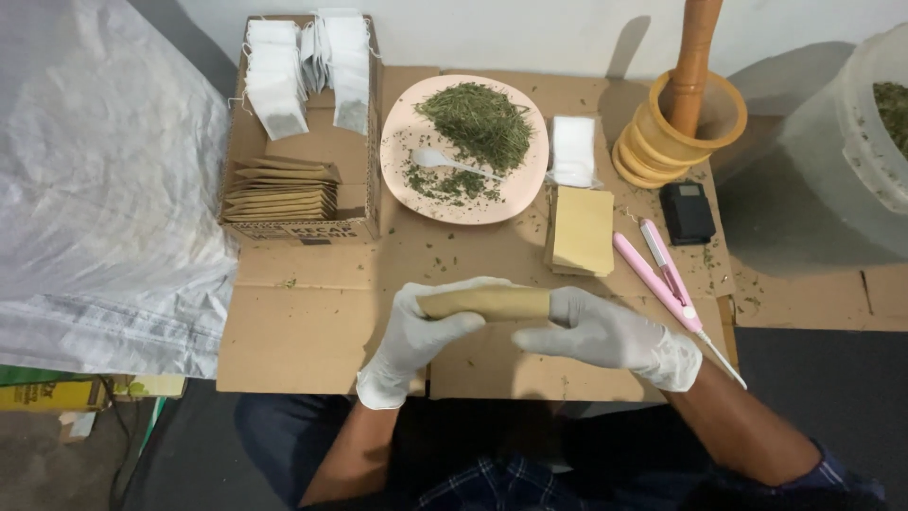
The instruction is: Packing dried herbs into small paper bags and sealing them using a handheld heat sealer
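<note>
Both my hands wear white gloves and hold one tan paper pouch [487, 302] edge-on between them, above the flattened cardboard [312, 322]. My left hand [416, 338] grips the pouch's left end; my right hand [610, 333] grips its right end. Beyond the pouch lies a pink plate [402, 132] with a heap of dried green herbs [478, 121] and a white plastic spoon [445, 161]. A stack of tan pouches [582, 230] rests just right of the plate, with a small pile of white filter bags [573, 149] behind it.
A cardboard box [364, 123] at the back left holds white filter bags and tan pouches. A wooden mortar and pestle [683, 118], a small black scale [687, 212] and a pink heat sealer [662, 270] sit at right. A white sack [95, 189] lies left, a bucket of herbs [865, 132] far right.
</note>
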